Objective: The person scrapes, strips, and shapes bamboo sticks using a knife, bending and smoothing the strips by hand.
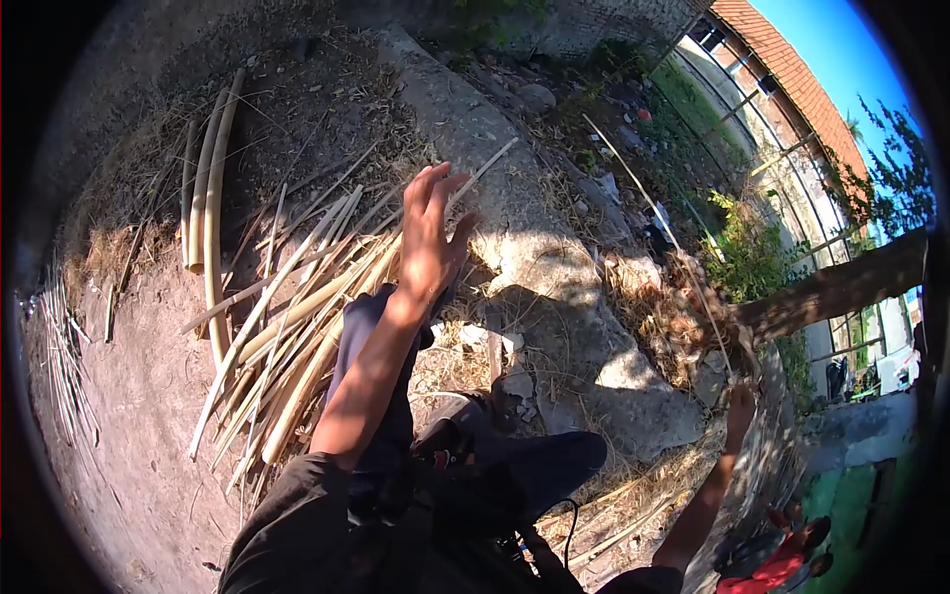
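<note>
My left hand (430, 238) is raised in the middle of the view, fingers spread and slightly curled, with nothing visible gripped. Behind its fingers the end of a pale stick (495, 159) shows against the concrete. Over at the right, my right hand (739, 408) is closed at the lower end of a long, thin bamboo strip (661, 215). This strip slants up and left from the hand. Below and left of my left hand lies a heap of split bamboo strips (287, 342), partly hidden by my forearm and leg.
Several thicker bamboo poles (213, 188) lie at the upper left, and thin strips (67, 356) at the far left. A broken concrete ledge (554, 259) runs beside my legs. A tree trunk (841, 297) juts in from the right. A person in red (772, 569) is at the lower right.
</note>
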Available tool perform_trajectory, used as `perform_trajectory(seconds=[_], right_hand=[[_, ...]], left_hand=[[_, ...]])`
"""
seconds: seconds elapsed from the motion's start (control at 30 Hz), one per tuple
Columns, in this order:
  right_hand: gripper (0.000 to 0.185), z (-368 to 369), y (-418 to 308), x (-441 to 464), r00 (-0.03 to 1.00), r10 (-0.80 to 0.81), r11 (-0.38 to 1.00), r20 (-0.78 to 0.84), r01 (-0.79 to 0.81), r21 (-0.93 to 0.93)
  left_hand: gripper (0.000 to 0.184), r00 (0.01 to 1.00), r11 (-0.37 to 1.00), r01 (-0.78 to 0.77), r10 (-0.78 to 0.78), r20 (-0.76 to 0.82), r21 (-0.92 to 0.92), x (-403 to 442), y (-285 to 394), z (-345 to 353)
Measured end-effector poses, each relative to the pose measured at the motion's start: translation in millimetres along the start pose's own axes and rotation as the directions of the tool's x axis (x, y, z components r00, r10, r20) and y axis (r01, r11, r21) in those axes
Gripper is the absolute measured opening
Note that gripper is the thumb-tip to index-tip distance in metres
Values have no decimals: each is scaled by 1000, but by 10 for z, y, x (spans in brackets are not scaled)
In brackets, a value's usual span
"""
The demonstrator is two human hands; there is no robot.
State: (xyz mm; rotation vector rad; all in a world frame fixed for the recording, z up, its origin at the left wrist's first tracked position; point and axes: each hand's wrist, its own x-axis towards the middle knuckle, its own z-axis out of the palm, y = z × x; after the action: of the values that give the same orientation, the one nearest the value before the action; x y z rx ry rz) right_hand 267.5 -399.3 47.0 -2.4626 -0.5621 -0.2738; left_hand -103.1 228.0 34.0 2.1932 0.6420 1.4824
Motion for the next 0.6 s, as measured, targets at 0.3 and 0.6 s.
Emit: perform_trajectory(seconds=[0.3,0.6], right_hand=[[32,2505,-592,-662,792,471,247,388,-541,804],[33,3225,-1405,-762,848,302,-12,436,-454,891]], left_hand=[[46,880,849,423,-301,367,-317,-270,-107,344],[39,860,805,453,-281,425,-385,-309,5,395]])
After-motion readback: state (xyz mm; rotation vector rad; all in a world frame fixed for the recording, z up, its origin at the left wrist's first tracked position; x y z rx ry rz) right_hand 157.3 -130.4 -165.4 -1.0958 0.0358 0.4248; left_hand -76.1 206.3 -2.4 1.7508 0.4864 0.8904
